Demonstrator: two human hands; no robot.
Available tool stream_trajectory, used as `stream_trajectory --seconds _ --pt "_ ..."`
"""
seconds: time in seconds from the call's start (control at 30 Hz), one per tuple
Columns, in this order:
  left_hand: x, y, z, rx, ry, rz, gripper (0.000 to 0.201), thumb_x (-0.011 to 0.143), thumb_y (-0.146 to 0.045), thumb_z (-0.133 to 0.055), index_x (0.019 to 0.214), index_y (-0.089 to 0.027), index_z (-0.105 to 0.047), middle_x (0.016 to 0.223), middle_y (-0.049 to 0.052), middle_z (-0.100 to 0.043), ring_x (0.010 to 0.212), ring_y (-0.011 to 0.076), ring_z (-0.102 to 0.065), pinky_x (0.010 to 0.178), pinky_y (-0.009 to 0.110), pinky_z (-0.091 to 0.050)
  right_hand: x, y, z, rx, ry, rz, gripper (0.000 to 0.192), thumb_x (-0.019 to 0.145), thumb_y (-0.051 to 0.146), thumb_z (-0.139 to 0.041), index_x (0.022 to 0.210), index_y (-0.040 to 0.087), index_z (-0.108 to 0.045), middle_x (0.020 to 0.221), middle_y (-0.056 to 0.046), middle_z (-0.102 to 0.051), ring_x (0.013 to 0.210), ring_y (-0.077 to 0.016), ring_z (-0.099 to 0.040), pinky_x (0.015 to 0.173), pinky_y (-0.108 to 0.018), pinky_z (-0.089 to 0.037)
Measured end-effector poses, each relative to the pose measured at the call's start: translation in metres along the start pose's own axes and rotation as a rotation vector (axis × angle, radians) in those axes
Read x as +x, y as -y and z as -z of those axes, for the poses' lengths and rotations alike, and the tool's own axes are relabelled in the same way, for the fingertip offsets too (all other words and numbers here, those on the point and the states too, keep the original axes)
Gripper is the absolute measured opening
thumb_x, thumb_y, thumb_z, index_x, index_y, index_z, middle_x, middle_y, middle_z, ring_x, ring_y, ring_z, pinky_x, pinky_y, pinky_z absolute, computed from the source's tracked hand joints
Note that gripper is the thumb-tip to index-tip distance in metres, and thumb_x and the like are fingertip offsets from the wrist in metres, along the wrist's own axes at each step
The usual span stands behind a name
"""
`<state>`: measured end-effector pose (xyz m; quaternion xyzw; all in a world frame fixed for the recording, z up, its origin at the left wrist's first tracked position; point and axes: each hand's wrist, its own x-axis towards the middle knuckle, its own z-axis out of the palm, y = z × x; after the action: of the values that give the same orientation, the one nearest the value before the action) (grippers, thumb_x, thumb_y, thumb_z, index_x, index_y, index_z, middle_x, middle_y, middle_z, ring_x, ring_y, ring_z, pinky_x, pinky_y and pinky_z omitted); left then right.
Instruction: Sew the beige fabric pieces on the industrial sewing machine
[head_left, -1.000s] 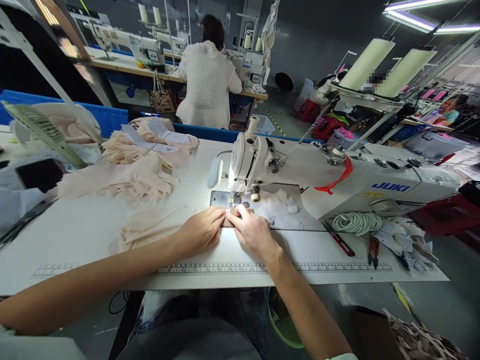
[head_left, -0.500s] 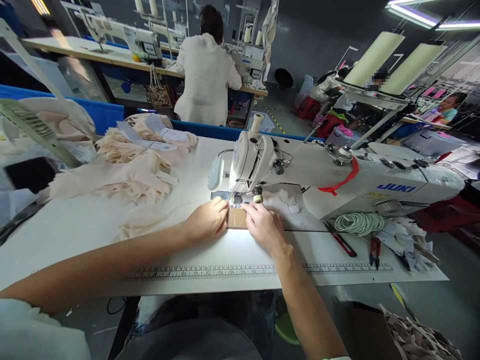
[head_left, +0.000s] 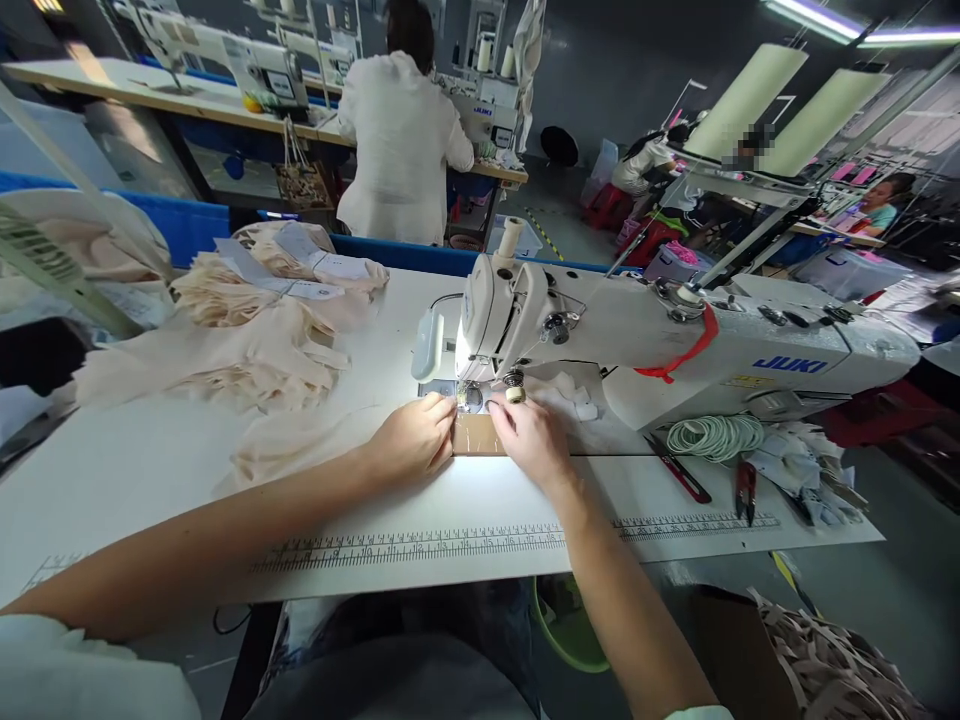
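Note:
My left hand (head_left: 415, 436) is closed at the left of the sewing machine's presser foot (head_left: 470, 396), its fingertips pinched on the edge of a thin cream fabric piece (head_left: 277, 447) that trails left over the table. Just right of the foot, my right hand (head_left: 534, 440) has its fingers bent together and pointing at the needle area; what lies under the fingertips is hidden. Between my hands, a brown plate (head_left: 478, 436) with loose thread bits shows on the machine bed. The white sewing machine (head_left: 570, 315) stands over both hands, its lamp lighting them.
Stacked cream fabric pieces (head_left: 247, 340) lie at the left. On the right are a red-handled cutter (head_left: 679, 470), thread snips (head_left: 745, 490), coiled pale green cord (head_left: 715, 437) and fabric scraps (head_left: 806, 465). A printed ruler (head_left: 420, 547) runs along the front edge. A person (head_left: 401, 145) sits ahead.
My right hand has drawn slightly right and its fingers are more bent in. My left hand keeps its place by the foot. The whole view has shifted a little.

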<state>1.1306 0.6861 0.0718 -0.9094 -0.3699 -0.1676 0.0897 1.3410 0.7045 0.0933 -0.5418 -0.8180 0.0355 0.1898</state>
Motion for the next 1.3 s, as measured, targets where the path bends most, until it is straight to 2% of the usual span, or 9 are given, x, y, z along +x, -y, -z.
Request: stream_trajectory --seconds 0.17,0.4,0.6,0.8,0.93,1.03,1.1,1.2,1.3 --pt "0.001 0.001 0.001 0.016 -0.008 -0.006 0.03 0.093 -0.017 -0.042 0.1 -0.007 -0.069 0.106 0.018 -0.066 0.09 0.0276 -0.057 0.077 0.039 -0.054 0.017 -0.009 0.0 0.059 -0.022 -0.102 0.036 0.101 0.034 -0.043 0.078 0.021 -0.067 0.077 -0.006 -0.072 0.072 -0.0182 -0.064 0.063 -0.026 -0.038" --pt "0.006 0.004 0.001 0.034 -0.018 -0.014 0.028 0.092 -0.016 -0.042 0.093 -0.008 -0.069 0.102 0.018 -0.067 0.084 0.0269 -0.057 0.073 0.038 -0.055 0.001 0.0 -0.007 0.053 -0.126 -0.073 0.037 0.103 0.04 -0.042 0.091 0.02 -0.071 0.091 -0.008 -0.076 0.077 -0.0175 -0.067 0.061 -0.026 -0.035" --pt "0.009 0.006 0.002 0.041 0.002 0.015 0.029 0.092 -0.017 -0.043 0.097 -0.009 -0.07 0.105 0.018 -0.068 0.09 0.0279 -0.06 0.08 0.039 -0.056 0.009 0.0 -0.008 -0.031 -0.092 -0.141 0.038 0.102 0.036 -0.047 0.075 0.02 -0.068 0.074 -0.007 -0.074 0.064 -0.0162 -0.063 0.056 -0.027 -0.03" --pt "0.012 0.011 0.002 -0.098 0.061 0.097 0.033 0.091 -0.017 -0.041 0.106 -0.009 -0.069 0.113 0.017 -0.068 0.097 0.0292 -0.062 0.085 0.042 -0.055 0.001 -0.006 -0.005 -0.092 -0.181 -0.102 0.041 0.099 0.04 -0.05 0.069 0.019 -0.067 0.063 -0.006 -0.07 0.055 -0.0149 -0.058 0.053 -0.028 -0.025" --pt "0.014 0.032 0.024 -0.207 0.153 0.438 0.035 0.092 -0.021 -0.039 0.113 -0.016 -0.066 0.107 0.012 -0.068 0.093 0.0266 -0.064 0.082 0.039 -0.054 -0.009 0.014 0.001 0.027 -0.125 0.097 0.027 0.099 0.025 -0.048 0.087 0.019 -0.072 0.076 -0.006 -0.073 0.068 -0.0161 -0.064 0.06 -0.026 -0.037" --pt "0.008 0.046 0.045 -0.04 0.28 0.69 0.032 0.093 -0.03 -0.042 0.111 -0.015 -0.063 0.109 0.015 -0.066 0.099 0.0312 -0.063 0.081 0.04 -0.051 -0.019 0.047 0.004 0.092 -0.021 0.396 0.024 0.094 0.026 -0.057 0.114 0.016 -0.067 0.119 -0.013 -0.07 0.108 -0.0238 -0.063 0.086 -0.032 -0.048" --pt "-0.002 0.049 0.054 0.038 0.393 0.726 0.031 0.092 -0.035 -0.043 0.107 -0.015 -0.061 0.103 0.016 -0.068 0.099 0.0331 -0.064 0.08 0.04 -0.049 -0.029 0.07 0.0 0.095 0.054 0.576 0.052 0.089 0.043 -0.066 0.13 0.012 -0.058 0.142 -0.019 -0.056 0.133 -0.0311 -0.048 0.107 -0.044 -0.041" --pt "-0.025 0.043 0.06 -0.049 0.471 0.712 0.035 0.094 -0.044 -0.038 0.102 -0.017 -0.059 0.083 0.009 -0.069 0.08 0.0289 -0.064 0.069 0.034 -0.043 -0.051 0.097 -0.013 0.122 0.128 0.69 0.091 0.081 0.069 -0.065 0.144 0.008 -0.043 0.15 -0.023 -0.045 0.145 -0.0353 -0.03 0.12 -0.056 -0.023" --pt "-0.06 0.03 0.069 -0.238 0.422 0.656 0.037 0.092 -0.049 -0.036 0.084 -0.02 -0.058 0.065 0.002 -0.062 0.065 0.0218 -0.058 0.06 0.028 -0.034 -0.078 0.111 -0.027 0.122 0.092 0.66 0.089 0.082 0.064 -0.067 0.145 0.008 -0.042 0.137 -0.022 -0.055 0.132 -0.036 -0.043 0.116 -0.059 -0.028"
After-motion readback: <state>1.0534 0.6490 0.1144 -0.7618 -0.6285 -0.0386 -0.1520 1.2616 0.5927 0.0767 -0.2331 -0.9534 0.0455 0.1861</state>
